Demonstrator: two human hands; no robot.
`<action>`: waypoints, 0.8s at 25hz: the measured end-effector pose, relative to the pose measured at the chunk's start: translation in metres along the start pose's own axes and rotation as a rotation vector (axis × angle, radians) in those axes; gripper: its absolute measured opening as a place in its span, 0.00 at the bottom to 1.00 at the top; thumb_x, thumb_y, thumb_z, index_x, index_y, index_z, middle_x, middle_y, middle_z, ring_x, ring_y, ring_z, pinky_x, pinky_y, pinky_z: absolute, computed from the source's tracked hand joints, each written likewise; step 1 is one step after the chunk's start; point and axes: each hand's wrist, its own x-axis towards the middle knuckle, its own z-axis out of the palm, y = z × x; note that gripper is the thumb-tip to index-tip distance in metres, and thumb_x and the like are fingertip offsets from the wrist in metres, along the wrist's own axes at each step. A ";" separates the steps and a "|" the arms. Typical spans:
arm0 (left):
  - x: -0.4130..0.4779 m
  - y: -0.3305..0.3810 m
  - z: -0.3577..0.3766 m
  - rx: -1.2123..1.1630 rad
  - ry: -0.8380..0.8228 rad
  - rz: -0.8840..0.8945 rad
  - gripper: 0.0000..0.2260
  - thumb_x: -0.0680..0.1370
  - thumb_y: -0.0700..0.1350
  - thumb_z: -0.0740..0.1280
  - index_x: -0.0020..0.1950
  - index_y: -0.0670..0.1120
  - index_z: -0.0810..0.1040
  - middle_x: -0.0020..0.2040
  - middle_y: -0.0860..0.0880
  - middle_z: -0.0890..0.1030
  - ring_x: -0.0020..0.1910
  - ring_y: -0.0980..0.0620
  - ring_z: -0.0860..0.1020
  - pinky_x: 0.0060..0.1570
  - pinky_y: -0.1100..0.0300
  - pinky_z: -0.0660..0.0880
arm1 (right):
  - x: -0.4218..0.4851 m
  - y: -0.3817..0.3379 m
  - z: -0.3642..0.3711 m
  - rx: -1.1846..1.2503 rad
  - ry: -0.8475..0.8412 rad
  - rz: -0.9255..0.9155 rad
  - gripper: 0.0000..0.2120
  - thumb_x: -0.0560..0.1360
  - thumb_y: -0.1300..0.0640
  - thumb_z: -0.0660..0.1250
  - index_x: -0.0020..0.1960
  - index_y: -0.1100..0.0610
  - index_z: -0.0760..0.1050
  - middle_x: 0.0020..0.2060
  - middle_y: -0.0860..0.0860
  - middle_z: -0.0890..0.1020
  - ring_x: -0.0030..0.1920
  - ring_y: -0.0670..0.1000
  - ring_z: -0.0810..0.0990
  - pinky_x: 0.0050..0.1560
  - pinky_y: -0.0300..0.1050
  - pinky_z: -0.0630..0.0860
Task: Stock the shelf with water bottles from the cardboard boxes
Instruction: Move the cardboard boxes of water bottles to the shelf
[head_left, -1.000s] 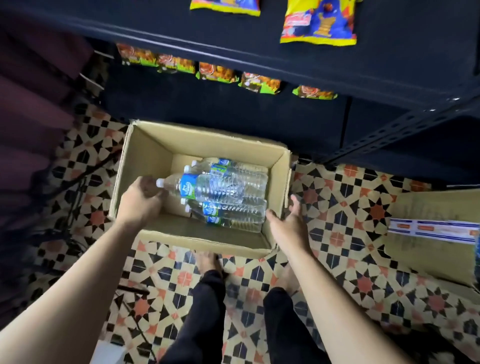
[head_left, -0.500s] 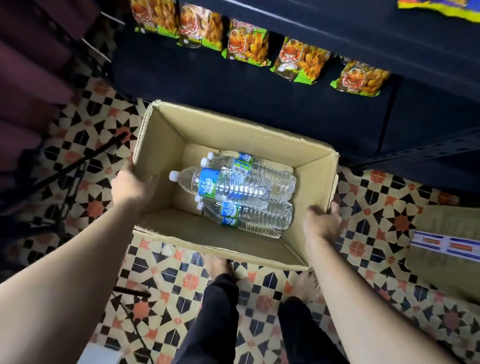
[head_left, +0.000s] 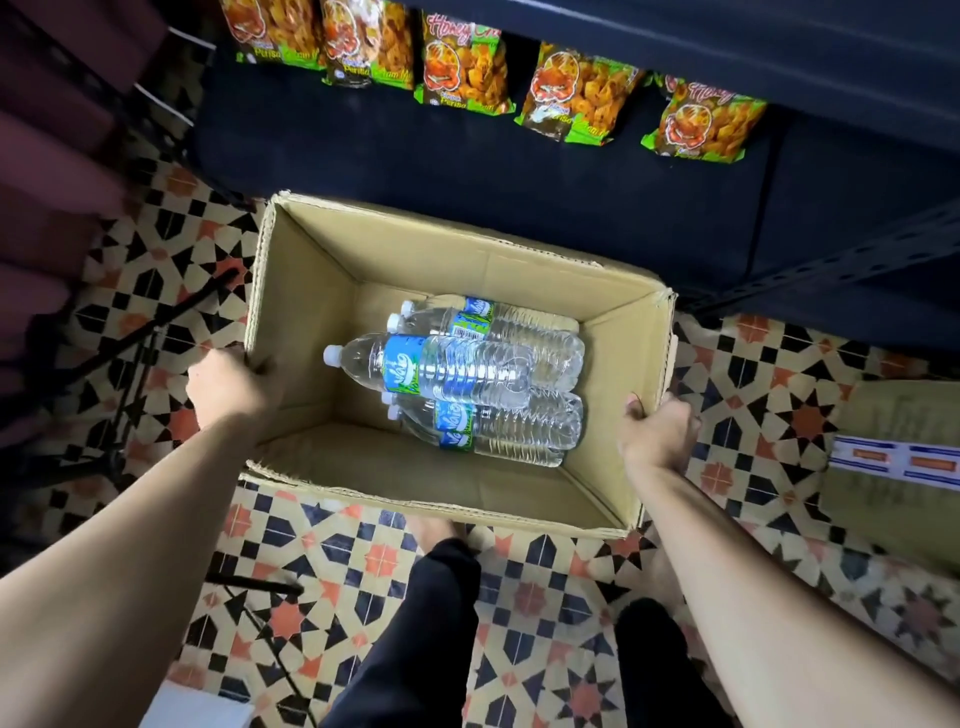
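The left hand (head_left: 228, 389) has come off the bottles (head_left: 467, 374) to clasp the left wall of the box (head_left: 467, 249) while the right hand (head_left: 657, 436) now clasps the right — the bottles lie unpicked on its floor, before the shelf (head_left: 467, 156) — so shifting the box looks next.

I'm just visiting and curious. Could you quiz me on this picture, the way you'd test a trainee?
1. True or false: the bottles stand upright in the box.
2. What does the left hand grip? A) a bottle B) the box's side wall C) a snack bag
3. What colour are the bottle caps?

Key
1. False: they lie on their sides, stacked.
2. B.
3. White.
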 end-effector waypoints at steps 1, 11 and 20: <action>-0.005 0.002 0.000 0.004 0.004 0.016 0.13 0.77 0.42 0.66 0.54 0.33 0.79 0.51 0.29 0.80 0.57 0.31 0.76 0.58 0.47 0.73 | 0.003 0.003 -0.004 0.007 -0.006 -0.005 0.20 0.79 0.60 0.66 0.32 0.58 0.62 0.31 0.54 0.71 0.45 0.61 0.79 0.34 0.52 0.72; -0.087 0.066 0.034 0.041 -0.008 0.136 0.12 0.75 0.41 0.67 0.48 0.32 0.82 0.43 0.30 0.81 0.47 0.33 0.79 0.51 0.47 0.77 | 0.057 0.075 -0.086 -0.059 0.016 0.000 0.12 0.79 0.60 0.67 0.39 0.65 0.72 0.38 0.61 0.75 0.41 0.56 0.71 0.33 0.44 0.63; -0.187 0.137 0.111 0.102 -0.038 0.190 0.11 0.74 0.40 0.67 0.48 0.32 0.81 0.43 0.30 0.80 0.48 0.32 0.79 0.47 0.48 0.76 | 0.140 0.171 -0.170 -0.051 0.058 0.047 0.11 0.78 0.58 0.68 0.45 0.67 0.76 0.50 0.68 0.79 0.50 0.62 0.76 0.42 0.49 0.70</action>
